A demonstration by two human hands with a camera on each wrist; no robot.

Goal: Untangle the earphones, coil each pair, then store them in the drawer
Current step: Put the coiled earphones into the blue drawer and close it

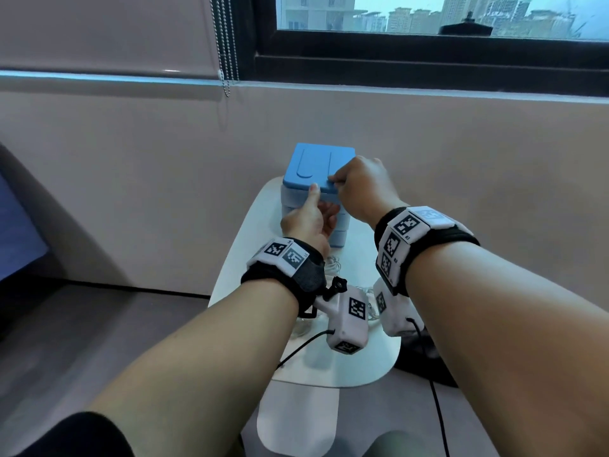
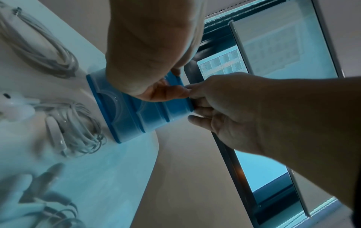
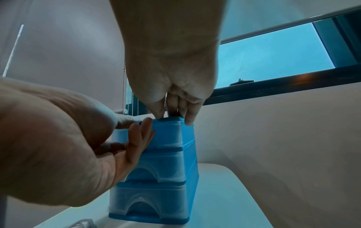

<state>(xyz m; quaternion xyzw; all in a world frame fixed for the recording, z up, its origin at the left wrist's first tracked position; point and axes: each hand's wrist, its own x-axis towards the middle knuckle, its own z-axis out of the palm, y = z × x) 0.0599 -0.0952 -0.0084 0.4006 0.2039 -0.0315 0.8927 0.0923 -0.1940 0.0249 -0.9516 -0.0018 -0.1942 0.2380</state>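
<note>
The small blue drawer unit point(image 1: 316, 189) stands at the far end of the narrow white bench point(image 1: 349, 364), in the middle of the head view, its back close to the beige wall below the dark window frame point(image 1: 428, 51); the bench's rounded edge falls away just left and right of the unit, with little bare surface on either side and more open surface toward the lower part of the frame. In the right wrist view all three translucent drawers point(image 3: 156, 168) sit flush in their blue frame. The right hand point(image 1: 362, 189) comes down on the unit's near right top corner, its fingers point(image 3: 190, 114) bent together and pinching the edge of the blue lid, thumb on the front side. The left hand point(image 1: 308, 222) is laid against the front of the unit, its fingers point(image 3: 140, 138) straight and held together, flat on the top drawer's face, with the thumb tip pressed up against the lid's front rim; it holds nothing. The coiled white earphones point(image 2: 76, 126) lie on the bench just in front of the unit's base at the left of the left wrist view, and a second white coil point(image 2: 45, 50) lies at the upper left, near the unit's side. A darker cable bundle point(image 2: 48, 194) lies blurred at the lower left. Both wrists carry black straps with white blocks point(image 1: 410, 227) bearing black-and-white square code markers; the small print beside them is too fine to read.
</note>
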